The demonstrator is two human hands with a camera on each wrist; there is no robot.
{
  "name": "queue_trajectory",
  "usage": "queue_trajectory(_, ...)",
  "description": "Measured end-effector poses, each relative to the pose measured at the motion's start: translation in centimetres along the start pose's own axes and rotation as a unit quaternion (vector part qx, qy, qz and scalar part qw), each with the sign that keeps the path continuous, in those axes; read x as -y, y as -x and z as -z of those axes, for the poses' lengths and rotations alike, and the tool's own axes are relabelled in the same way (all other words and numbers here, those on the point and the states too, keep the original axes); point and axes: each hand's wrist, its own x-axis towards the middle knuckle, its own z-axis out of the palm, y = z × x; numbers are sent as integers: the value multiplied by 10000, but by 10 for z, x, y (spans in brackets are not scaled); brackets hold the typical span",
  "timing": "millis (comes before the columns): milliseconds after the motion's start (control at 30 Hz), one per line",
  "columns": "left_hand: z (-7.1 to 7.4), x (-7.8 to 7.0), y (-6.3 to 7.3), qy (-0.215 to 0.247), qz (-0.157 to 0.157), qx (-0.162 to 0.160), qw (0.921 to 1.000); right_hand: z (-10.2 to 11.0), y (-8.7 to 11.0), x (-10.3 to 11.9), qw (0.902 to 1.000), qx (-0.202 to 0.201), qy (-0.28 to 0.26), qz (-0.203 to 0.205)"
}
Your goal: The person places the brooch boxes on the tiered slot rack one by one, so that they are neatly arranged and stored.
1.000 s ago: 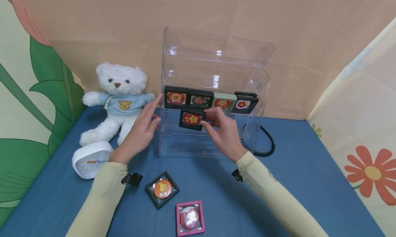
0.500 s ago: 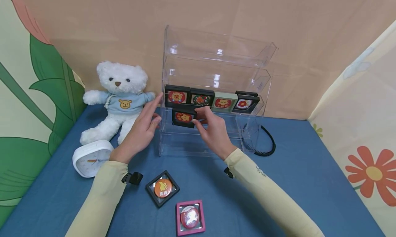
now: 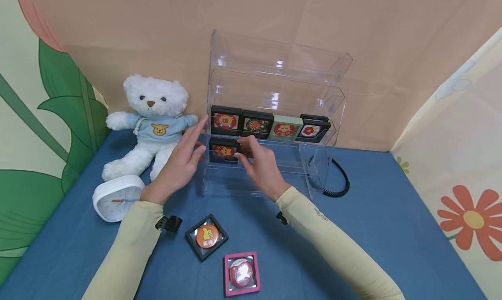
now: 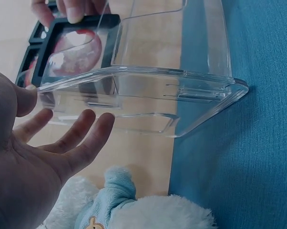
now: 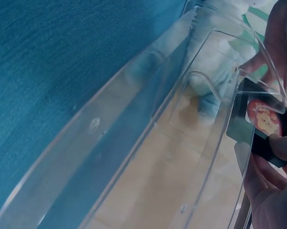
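Observation:
My right hand (image 3: 262,167) pinches the right edge of a small black display frame (image 3: 220,151). Behind its clear window is a red badge with a yellow star figure. The frame is at the left end of a lower tier of the clear acrylic rack (image 3: 276,79), as the right wrist view shows with the same frame (image 5: 263,119). My left hand (image 3: 177,171) rests against the rack's left side, its fingers extended. In the left wrist view, that hand (image 4: 43,148) has its fingertips at the clear side panel. The held frame's lower edge is partly behind the acrylic lip.
Several framed badges (image 3: 256,126) stand in a row one tier up. A black frame (image 3: 206,237) with an orange badge and a pink frame (image 3: 242,274) lie on the blue cloth. A white teddy bear (image 3: 150,112), white clock (image 3: 117,198) and black coiled cord (image 3: 341,191) surround the rack.
My right hand has carried the star-badge frame leftward, from in front of the rack's middle to the left end of the lower tier. My left hand has stayed at the rack's side.

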Motion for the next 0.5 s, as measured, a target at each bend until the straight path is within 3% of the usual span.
queue_trajectory(500,0,0,0,1,9,2,10000,-3,1,-2,9993,237,-111,-274)
